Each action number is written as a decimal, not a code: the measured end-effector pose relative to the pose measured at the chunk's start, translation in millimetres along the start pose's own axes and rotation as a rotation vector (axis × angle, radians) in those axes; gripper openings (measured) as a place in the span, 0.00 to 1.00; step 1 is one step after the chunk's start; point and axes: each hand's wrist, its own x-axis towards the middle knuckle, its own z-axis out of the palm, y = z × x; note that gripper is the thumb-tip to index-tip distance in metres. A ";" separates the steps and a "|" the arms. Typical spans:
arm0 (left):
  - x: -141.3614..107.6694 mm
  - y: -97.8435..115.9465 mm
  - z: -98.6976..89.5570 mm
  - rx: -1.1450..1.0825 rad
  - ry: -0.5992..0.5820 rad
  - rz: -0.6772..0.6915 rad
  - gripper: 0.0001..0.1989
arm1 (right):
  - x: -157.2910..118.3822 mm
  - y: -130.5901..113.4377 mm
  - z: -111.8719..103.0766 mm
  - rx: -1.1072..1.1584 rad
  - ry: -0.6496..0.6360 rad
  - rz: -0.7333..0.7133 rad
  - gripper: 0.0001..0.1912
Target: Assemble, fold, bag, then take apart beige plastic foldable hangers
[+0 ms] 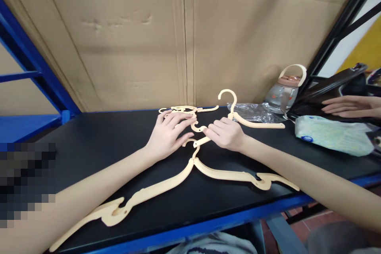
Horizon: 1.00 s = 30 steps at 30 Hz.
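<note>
My right hand is closed around a cream plastic hanger. Its hook rises above my knuckles, one arm extends right and the other points left below my fingers. My left hand has its fingers spread over loose cream hanger parts at the back of the black tabletop. A curved end piece lies by its fingertips; contact is unclear. In front of both hands lies a larger cream hanger, its two arms spread wide with notched end pieces.
At the back right stand a clear bottle with a handled lid and a crumpled plastic bag. A tissue pack lies farther right, near another person's hand. Cardboard walls the back; a blue frame stands left.
</note>
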 end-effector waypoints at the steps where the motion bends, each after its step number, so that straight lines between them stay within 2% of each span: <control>1: 0.6 0.7 0.3 0.024 0.001 0.038 0.15 | 0.7 -0.7 -0.4 0.005 0.013 -0.012 0.16; 5: 2.3 3.4 1.2 0.065 -0.019 0.159 0.09 | 3.0 -2.9 -0.7 0.035 0.033 -0.040 0.17; 9: 4.1 6.3 2.2 0.081 -0.039 0.187 0.06 | 4.1 -5.4 1.0 0.074 0.034 -0.056 0.17; 11: 4.8 6.6 3.0 0.086 -0.053 0.182 0.06 | 4.0 -6.2 1.3 0.086 0.013 -0.050 0.14; 13: 4.5 5.5 4.0 0.072 -0.054 0.146 0.06 | 3.5 -6.6 0.5 0.112 -0.049 -0.019 0.11; 16: 1.6 2.8 5.1 0.047 -0.044 0.012 0.07 | 2.8 -6.5 -1.6 0.182 -0.146 0.076 0.20; 20: -4.0 2.6 4.6 0.021 -0.059 -0.155 0.09 | 2.1 -5.2 -1.2 0.181 -0.236 0.169 0.14; 25: -5.0 5.2 3.6 -0.003 -0.105 -0.097 0.11 | -3.8 -4.3 5.8 0.301 -0.408 0.253 0.13; 30: -3.6 0.3 8.6 -0.029 -0.159 -0.085 0.11 | -9.6 -3.2 9.6 0.451 -0.460 0.398 0.07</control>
